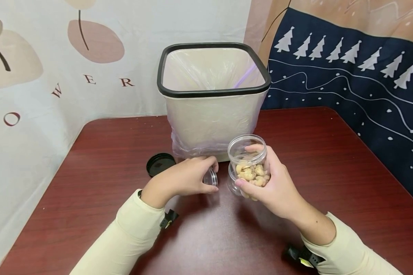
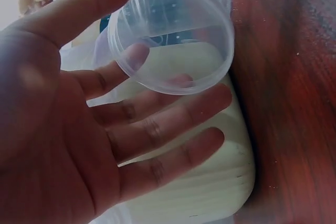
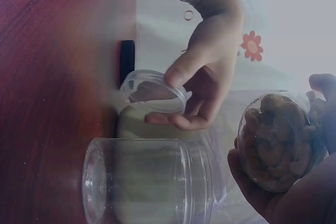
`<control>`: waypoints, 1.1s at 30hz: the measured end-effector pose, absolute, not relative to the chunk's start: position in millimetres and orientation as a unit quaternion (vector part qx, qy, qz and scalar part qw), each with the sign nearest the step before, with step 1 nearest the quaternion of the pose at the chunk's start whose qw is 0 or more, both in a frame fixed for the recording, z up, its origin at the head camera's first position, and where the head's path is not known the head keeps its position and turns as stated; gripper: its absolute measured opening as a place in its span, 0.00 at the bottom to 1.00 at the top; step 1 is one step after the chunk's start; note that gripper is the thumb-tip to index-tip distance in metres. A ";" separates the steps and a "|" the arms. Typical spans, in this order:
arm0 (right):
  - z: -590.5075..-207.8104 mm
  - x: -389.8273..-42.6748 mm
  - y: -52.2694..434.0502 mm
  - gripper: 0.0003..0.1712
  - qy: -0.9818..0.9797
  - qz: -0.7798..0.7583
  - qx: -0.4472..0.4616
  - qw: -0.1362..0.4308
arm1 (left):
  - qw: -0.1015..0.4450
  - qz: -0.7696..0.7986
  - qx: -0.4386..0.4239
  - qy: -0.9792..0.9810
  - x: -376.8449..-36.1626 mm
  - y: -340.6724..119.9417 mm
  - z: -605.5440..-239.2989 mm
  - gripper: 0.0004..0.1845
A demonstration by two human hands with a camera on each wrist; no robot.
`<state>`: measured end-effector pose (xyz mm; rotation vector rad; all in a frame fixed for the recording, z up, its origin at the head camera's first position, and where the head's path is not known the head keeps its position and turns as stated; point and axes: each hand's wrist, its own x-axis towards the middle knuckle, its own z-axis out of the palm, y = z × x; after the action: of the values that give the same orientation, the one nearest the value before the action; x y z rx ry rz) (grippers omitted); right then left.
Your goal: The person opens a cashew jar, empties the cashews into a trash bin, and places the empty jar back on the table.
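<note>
A clear lid (image 2: 173, 35) is pinched in the left hand (image 1: 186, 179) near the table's (image 1: 330, 160) middle, and an open jar of cashews (image 1: 249, 168) is gripped by the right hand (image 1: 275, 187), tilted; nothing seems emptied yet into the lined bin (image 1: 213, 99) at the far edge

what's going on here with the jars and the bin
A person sits at a dark red table. Their right hand holds an open clear jar of cashews, tilted. Their left hand pinches a clear plastic lid between thumb and fingers. An empty clear jar stands on the table between the hands. A black lid lies beside a lined waste bin.
</note>
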<state>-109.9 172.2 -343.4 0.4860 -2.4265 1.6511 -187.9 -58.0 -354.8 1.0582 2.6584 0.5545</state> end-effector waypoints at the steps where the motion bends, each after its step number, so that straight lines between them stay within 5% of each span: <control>1: -343.5 -109.9 172.2 0.40 -0.813 0.553 0.163 0.083 | 0.118 0.189 0.362 0.905 -188.0 -57.5 -355.6 0.22; 33: -345.1 -108.1 168.9 0.40 -0.810 0.558 0.167 0.067 | 0.136 0.146 0.384 0.902 -188.0 -56.8 -358.1 0.20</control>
<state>-108.1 168.9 -345.1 0.5038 -2.4415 1.6825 -188.0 -56.8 -358.1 1.1124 2.6106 0.4223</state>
